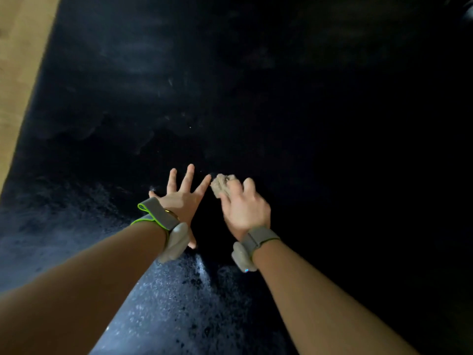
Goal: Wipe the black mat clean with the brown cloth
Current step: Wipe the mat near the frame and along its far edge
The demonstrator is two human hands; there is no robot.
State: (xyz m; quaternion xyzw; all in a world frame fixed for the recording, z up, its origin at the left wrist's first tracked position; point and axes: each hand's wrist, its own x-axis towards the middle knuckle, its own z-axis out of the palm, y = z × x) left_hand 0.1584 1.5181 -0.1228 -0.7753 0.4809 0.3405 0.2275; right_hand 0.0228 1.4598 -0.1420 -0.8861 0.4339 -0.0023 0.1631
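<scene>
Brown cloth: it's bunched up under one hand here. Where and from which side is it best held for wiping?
Probably across the top of the wad, from above, as the right hand does now. The brown cloth is crumpled into a small lump lying on the black mat, so fingers curled over it can press it flat against the surface. The left hand rests spread on the mat beside it.
</scene>
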